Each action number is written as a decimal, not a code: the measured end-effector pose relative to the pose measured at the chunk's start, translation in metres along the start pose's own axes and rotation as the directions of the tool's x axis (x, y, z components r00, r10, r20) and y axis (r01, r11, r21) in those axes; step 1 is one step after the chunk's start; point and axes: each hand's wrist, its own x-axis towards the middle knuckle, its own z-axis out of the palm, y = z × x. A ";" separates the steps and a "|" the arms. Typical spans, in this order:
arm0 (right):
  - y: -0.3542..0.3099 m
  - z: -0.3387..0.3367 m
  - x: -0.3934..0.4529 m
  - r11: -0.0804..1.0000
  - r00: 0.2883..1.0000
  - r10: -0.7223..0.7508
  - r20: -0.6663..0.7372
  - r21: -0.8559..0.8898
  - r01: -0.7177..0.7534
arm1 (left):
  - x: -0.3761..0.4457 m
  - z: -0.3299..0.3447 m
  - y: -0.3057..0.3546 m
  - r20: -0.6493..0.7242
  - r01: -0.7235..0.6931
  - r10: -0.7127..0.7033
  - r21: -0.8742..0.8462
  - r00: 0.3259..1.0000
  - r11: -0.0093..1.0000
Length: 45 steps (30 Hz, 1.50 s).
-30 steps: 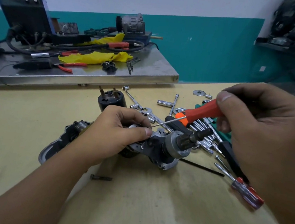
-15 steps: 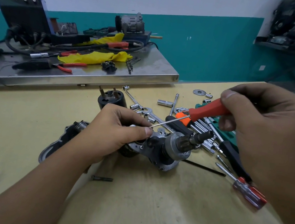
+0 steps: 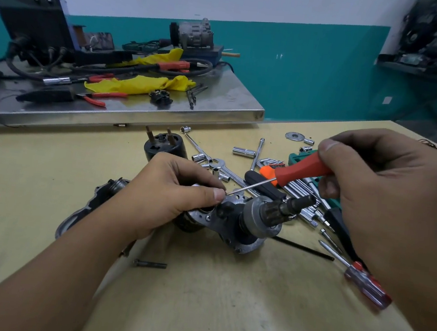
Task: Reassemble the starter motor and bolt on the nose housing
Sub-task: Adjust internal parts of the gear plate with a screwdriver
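Fingers (image 3: pixel 330 151) of the right hand (image 3: pixel 387 201) clamp the orange screwdriver (image 3: pixel 301 169), while the left hand (image 3: pixel 170 195) grips the starter motor (image 3: pixel 246 220) lying on the desk (image 3: pixel 223 302). Best to brace the body hard and keep the thin tip, right at the left thumb, squarely seated before turning

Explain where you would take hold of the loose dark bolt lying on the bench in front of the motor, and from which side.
Pinch the bolt across its shaft near the middle, coming straight down from above. It lies flat on the bench, lengthways left to right, with bare surface around it, so both long sides are free.
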 end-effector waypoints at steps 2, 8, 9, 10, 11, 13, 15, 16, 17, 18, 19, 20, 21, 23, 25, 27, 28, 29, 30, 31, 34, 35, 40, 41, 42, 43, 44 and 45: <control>0.000 0.001 -0.001 1.000 1.000 0.000 0.010 -0.010 0.000 | 0.001 0.000 -0.001 0.002 0.000 0.000 0.011 1.000 1.000; -0.004 -0.003 0.001 1.000 0.999 -0.027 -0.023 -0.007 0.027 | 0.001 0.000 -0.001 0.003 -0.009 0.009 0.018 1.000 1.000; -0.005 -0.004 0.002 1.000 1.000 -0.024 -0.014 -0.010 0.024 | 0.001 0.000 -0.002 -0.004 -0.011 0.011 0.014 1.000 1.000; -0.004 -0.005 0.002 1.000 1.000 -0.023 -0.006 -0.015 0.023 | 0.001 0.001 -0.002 -0.008 -0.010 0.010 0.010 1.000 1.000; -0.004 -0.004 0.002 1.000 1.000 -0.023 -0.002 -0.017 0.023 | 0.001 0.001 -0.002 -0.008 -0.008 0.008 0.008 1.000 1.000; -0.003 -0.004 0.002 1.000 1.000 -0.022 -0.009 -0.015 0.022 | 0.000 0.000 -0.001 -0.003 -0.008 0.008 0.012 1.000 1.000; -0.003 -0.003 0.003 1.000 1.000 -0.014 -0.027 -0.011 0.013 | 0.000 0.000 -0.001 -0.002 -0.003 0.003 0.002 1.000 1.000; -0.002 -0.003 0.003 1.000 0.999 -0.008 -0.032 -0.004 0.007 | 0.000 0.000 -0.001 -0.003 -0.002 0.002 -0.004 1.000 1.000; -0.001 -0.003 0.003 1.000 0.999 -0.001 -0.033 0.005 0.001 | 0.000 0.000 -0.001 -0.003 -0.002 0.002 -0.004 1.000 1.000; 0.000 -0.003 0.003 1.000 0.999 0.006 -0.031 0.014 -0.005 | 0.000 0.000 -0.001 -0.001 -0.002 0.002 -0.002 1.000 1.000; 0.001 -0.002 0.003 1.000 1.000 0.010 -0.026 0.017 -0.010 | 0.000 0.000 -0.001 0.003 -0.004 0.004 0.002 1.000 1.000; 0.001 -0.002 0.002 1.000 1.000 0.010 -0.017 0.013 -0.010 | 0.000 -0.001 0.000 0.008 -0.008 0.008 0.004 1.000 1.000; 0.001 -0.001 0.002 1.000 1.000 0.007 -0.008 0.005 -0.007 | 0.000 -0.001 -0.001 0.015 -0.011 0.011 0.004 1.000 1.000; 0.001 -0.001 0.001 1.000 1.000 0.005 -0.001 0.002 -0.005 | 0.000 -0.001 -0.001 0.019 -0.016 0.016 -0.002 1.000 1.000; 0.001 -0.001 0.002 1.000 1.000 0.007 -0.002 -0.003 -0.007 | 0.000 -0.001 -0.002 0.013 -0.017 0.017 0.000 1.000 1.000; 0.001 -0.001 0.002 1.000 1.000 0.005 -0.003 -0.006 -0.005 | 0.001 -0.001 -0.002 0.011 -0.018 0.018 0.013 1.000 1.000; 0.001 -0.001 0.002 1.000 1.000 0.003 -0.006 -0.006 -0.003 | 0.001 -0.001 -0.003 0.011 -0.019 0.019 0.018 1.000 1.000; 0.001 -0.001 0.002 1.000 1.000 -0.001 -0.010 -0.006 0.001 | 0.001 -0.001 -0.003 0.009 -0.018 0.018 0.018 1.000 1.000; 0.001 -0.001 0.002 1.000 1.000 -0.004 -0.013 -0.006 0.004 | 0.002 -0.001 -0.003 0.007 -0.017 0.017 0.015 1.000 1.000; 0.001 0.000 0.001 1.000 1.000 -0.006 -0.014 -0.004 0.006 | 0.001 -0.001 -0.003 0.005 -0.014 0.014 0.012 1.000 1.000; 0.002 0.000 0.001 1.000 1.000 -0.004 -0.015 0.004 0.004 | 0.002 -0.001 -0.003 0.009 -0.015 0.015 0.014 1.000 1.000; 0.002 0.000 0.001 1.000 1.000 -0.003 -0.014 0.006 0.003 | 0.002 -0.001 -0.003 0.011 -0.019 0.018 0.015 1.000 1.000; 0.003 -0.001 0.002 1.000 1.000 0.002 -0.002 0.015 -0.002 | 0.002 -0.001 -0.002 0.009 -0.016 0.016 0.016 1.000 1.000; 0.004 -0.001 0.002 1.000 1.000 0.009 -0.003 0.019 -0.009 | 0.002 -0.001 -0.002 0.011 -0.019 0.019 0.019 1.000 1.000; 0.005 -0.001 0.002 1.000 1.000 0.021 -0.007 0.024 -0.021 | 0.002 -0.001 -0.003 0.010 -0.022 0.022 0.022 1.000 1.000; 0.006 -0.001 0.003 0.999 0.999 0.035 -0.010 0.029 -0.035 | 0.002 0.000 -0.003 0.007 -0.024 0.024 0.021 1.000 0.999; 0.008 -0.001 0.003 0.998 0.999 0.051 -0.012 0.037 -0.051 | 0.002 0.000 -0.003 0.003 -0.025 0.025 0.015 1.000 1.000; 0.009 0.000 0.003 0.996 0.997 0.070 -0.014 0.050 -0.069 | 0.002 0.000 -0.003 0.001 -0.026 0.025 0.008 1.000 1.000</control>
